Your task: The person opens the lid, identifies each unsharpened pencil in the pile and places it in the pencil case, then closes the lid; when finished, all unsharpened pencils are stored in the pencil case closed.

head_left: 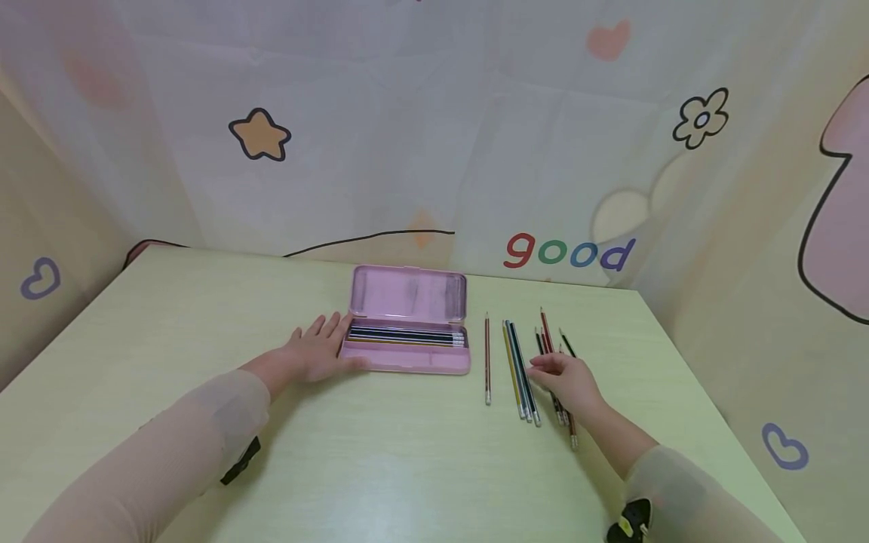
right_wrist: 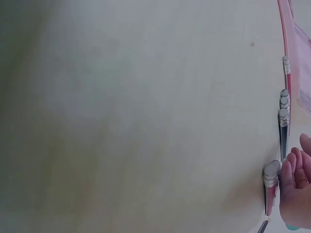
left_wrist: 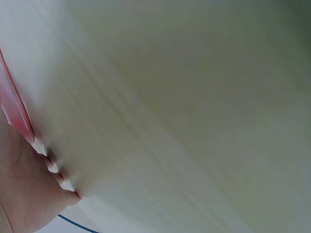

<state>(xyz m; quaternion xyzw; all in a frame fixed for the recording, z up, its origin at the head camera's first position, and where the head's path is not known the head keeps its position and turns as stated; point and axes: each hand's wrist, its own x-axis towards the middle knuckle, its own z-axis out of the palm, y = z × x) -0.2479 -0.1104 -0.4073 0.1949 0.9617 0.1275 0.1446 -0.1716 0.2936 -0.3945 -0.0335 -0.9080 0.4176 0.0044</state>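
A pink pencil case (head_left: 400, 363) lies with its lid up; several dark pencils and a yellow one (head_left: 406, 336) fill its upper part. My left hand (head_left: 315, 356) rests against the case's left side, fingers spread, thumb along its near corner. Right of the case lies a single red pencil (head_left: 487, 358), then a small group of dark and yellow pencils (head_left: 521, 369). Over a looser pile of red and black pencils (head_left: 547, 333) hovers my right hand (head_left: 565, 382), its fingers loosely bent and partly hiding them. In the right wrist view, nothing shows in that hand (right_wrist: 296, 194).
The pale wooden table (head_left: 380, 460) carries the case and pencils. Behind it hangs a printed cloth backdrop (head_left: 407, 151), which also closes in both sides. One black pencil (head_left: 567, 343) lies slanted at the far right of the pile.
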